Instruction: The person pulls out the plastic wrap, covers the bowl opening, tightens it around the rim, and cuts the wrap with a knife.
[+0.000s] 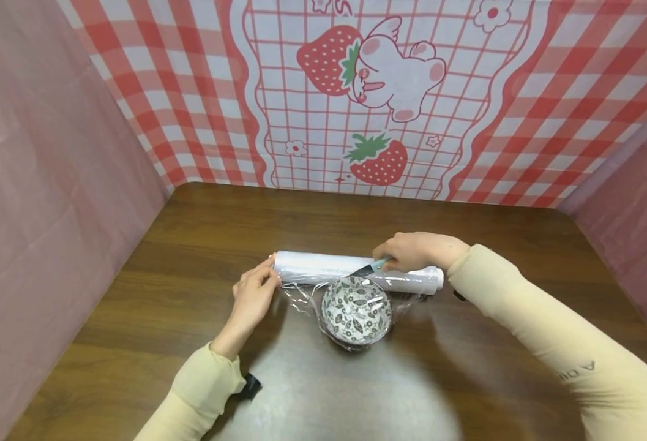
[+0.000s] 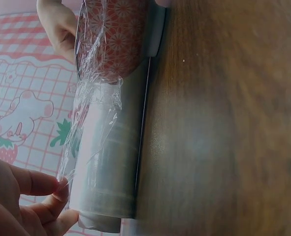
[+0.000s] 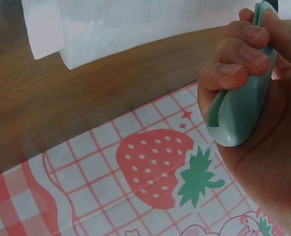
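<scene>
A roll of cling film (image 1: 323,266) lies across the table, with a loose sheet of film (image 2: 98,64) drawn from it over a bowl (image 1: 356,312). The bowl has a floral pattern inside and a reddish one on its outer wall. At the roll's left end, my left hand (image 1: 254,291) pinches the film's edge between thumb and finger, other fingertips by the roll's end. My right hand (image 1: 419,250) grips the mint-green handle (image 3: 239,108) of a knife. Its dark blade (image 1: 363,271) lies over the film between roll and bowl, pointing left.
The brown wooden table (image 1: 152,294) extends around the roll and bowl. Behind it hangs a red-and-white checked cloth (image 1: 301,116) with strawberry prints. Pink curtains (image 1: 53,184) flank both sides. A black strap piece (image 1: 250,387) sits at my left wrist.
</scene>
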`<state>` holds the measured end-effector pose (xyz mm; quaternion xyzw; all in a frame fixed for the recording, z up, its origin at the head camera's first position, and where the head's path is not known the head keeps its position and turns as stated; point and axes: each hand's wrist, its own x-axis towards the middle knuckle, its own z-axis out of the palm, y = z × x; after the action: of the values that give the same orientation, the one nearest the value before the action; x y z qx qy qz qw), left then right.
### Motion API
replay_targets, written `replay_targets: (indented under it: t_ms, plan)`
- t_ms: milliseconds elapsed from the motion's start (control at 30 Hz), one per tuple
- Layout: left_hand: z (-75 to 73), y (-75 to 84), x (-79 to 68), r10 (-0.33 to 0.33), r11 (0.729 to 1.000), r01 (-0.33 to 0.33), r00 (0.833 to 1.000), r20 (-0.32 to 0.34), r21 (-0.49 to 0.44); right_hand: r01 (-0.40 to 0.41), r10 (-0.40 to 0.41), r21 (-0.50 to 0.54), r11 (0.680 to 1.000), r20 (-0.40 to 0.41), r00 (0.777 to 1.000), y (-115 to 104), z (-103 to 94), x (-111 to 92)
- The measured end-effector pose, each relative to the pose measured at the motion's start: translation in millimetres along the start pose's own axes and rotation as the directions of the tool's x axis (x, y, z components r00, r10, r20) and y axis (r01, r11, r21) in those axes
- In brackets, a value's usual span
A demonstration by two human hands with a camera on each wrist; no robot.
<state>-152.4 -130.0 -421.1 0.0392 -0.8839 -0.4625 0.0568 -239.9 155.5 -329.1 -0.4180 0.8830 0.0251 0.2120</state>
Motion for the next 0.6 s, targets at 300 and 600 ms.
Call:
replay_targets:
  t_ms: [300, 600]
  plan:
    - [1.0, 0.9, -0.3, -0.007, 1.000, 0.007, 1.000, 0.006, -0.008, 0.010, -0.010, 0.000, 1.000, 0.000, 1.000, 4.3, 0.8, -6.7]
    - [-0.2, 0.2, -0.5, -0.004, 1.000, 0.004, 1.000, -0.002, -0.003, -0.006, 0.006, -0.009, 1.000, -0.007, 1.000, 7.9, 3.7, -18.3]
